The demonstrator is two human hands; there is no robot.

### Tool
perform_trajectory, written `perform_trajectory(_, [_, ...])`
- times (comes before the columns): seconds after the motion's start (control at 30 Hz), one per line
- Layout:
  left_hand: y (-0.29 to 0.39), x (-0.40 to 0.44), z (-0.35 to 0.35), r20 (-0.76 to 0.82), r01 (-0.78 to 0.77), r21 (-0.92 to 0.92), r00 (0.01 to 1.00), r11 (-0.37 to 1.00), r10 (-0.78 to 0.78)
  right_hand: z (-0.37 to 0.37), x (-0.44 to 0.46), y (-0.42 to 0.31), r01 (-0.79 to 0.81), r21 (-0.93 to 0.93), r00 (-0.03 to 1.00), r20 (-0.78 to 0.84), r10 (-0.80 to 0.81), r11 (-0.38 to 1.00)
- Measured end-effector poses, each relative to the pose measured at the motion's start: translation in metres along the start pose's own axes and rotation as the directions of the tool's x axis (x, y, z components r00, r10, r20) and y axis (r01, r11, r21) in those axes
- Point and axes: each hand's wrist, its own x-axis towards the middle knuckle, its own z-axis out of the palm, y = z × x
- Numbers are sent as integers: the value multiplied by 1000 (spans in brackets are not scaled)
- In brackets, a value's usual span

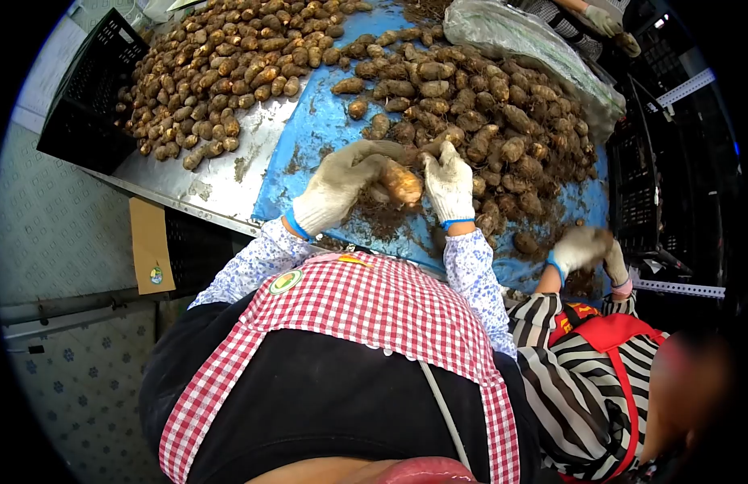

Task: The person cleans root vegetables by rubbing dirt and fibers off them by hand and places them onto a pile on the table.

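Head view — the person's gloved left hand (341, 185) is clamped on a brown tuber (402, 185) above the blue sheet (321, 121), gloved right hand (449, 181) just beside it — grip cannot be told — heaped rooty tubers (503, 121) beyond.
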Motion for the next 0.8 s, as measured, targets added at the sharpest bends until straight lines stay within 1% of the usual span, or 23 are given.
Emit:
perform_trajectory(0.07, [1, -3, -4, -6, -44, -113, 999, 993, 44, 7, 1, 17, 32, -234, 999, 23, -28, 972])
perform_trajectory(0.1, [0, -4, -6, -26, -97, -45, 995, 994, 96, 6, 3, 16, 7, -234, 998, 63, 8, 972])
perform_trajectory(0.17, [3, -8, -8, -43, -77, -39, 996, 996, 75, 2, 0, 9, -53, -238, 986, 141, 89, 970])
perform_trajectory(0.2, [4, -8, -8, -48, -68, -37, 997, 997, 66, 3, -2, 11, -60, -133, 988, 130, 78, 989])
perform_trajectory(0.27, [0, -7, -12, -48, -139, -37, 989, 990, 137, 5, -9, 15, -72, 76, 992, 106, 64, 995])
perform_trajectory(0.3, [-2, -6, -14, -49, -174, -37, 984, 984, 172, -11, -12, -11, -164, 226, 974, 192, 121, 960])
perform_trajectory(0.33, [-1, -7, -14, -63, -178, -24, 982, 984, 177, -15, -15, -19, -119, 347, 984, 169, 62, 930])
perform_trajectory(0.4, [3, -8, -14, -91, -189, 4, 978, 982, 189, -18, -20, -30, -19, 570, 994, 101, -47, 822])
perform_trajectory(0.43, [5, -9, -13, -93, -207, 63, 973, 976, 212, -21, -22, -43, -208, 749, 975, 213, 69, 629])
perform_trajectory(0.47, [8, -9, -11, -94, -223, 121, 968, 967, 235, -17, -19, -45, -10, 674, 991, 105, -83, 739])
perform_trajectory(0.5, [9, -9, -9, -93, -237, 180, 962, 955, 256, -13, -14, -45, 193, 565, 969, 17, -245, 803])
perform_trajectory(0.53, [5, -8, -9, -74, -243, 229, 961, 943, 265, -9, -13, -46, 387, 429, 912, -47, -408, 816])
perform_trajectory(0.57, [0, -6, -10, -54, -249, 275, 960, 928, 274, -2, -17, -51, 355, 322, 932, -47, -360, 878])
perform_trajectory(0.6, [-2, -5, -10, -33, -258, 320, 959, 912, 283, -7, -19, -58, 456, 152, 890, -105, -445, 877])
perform_trajectory(0.63, [-3, -6, -7, -53, -182, 57, 981, 982, 185, -4, -20, -58, 239, 235, 970, -14, -243, 942])
perform_trajectory(0.67, [-1, -10, -6, -24, -196, 67, 980, 978, 198, 1, -21, -56, 8, 295, 995, 93, -37, 956])
perform_trajectory(0.73, [4, -16, -4, 39, -219, 87, 975, 972, 217, 13, -17, -29, -111, 380, 994, 36, 106, 918])
perform_trajectory(0.77, [-2, -15, -5, 17, -241, -28, 970, 970, 241, 21, -16, -14, -10, 379, 998, -54, 33, 925])
perform_trajectory(0.8, [3, -15, -6, -12, -249, -94, 969, 964, 249, 24, -17, -11, -24, 333, 999, -23, 33, 942])
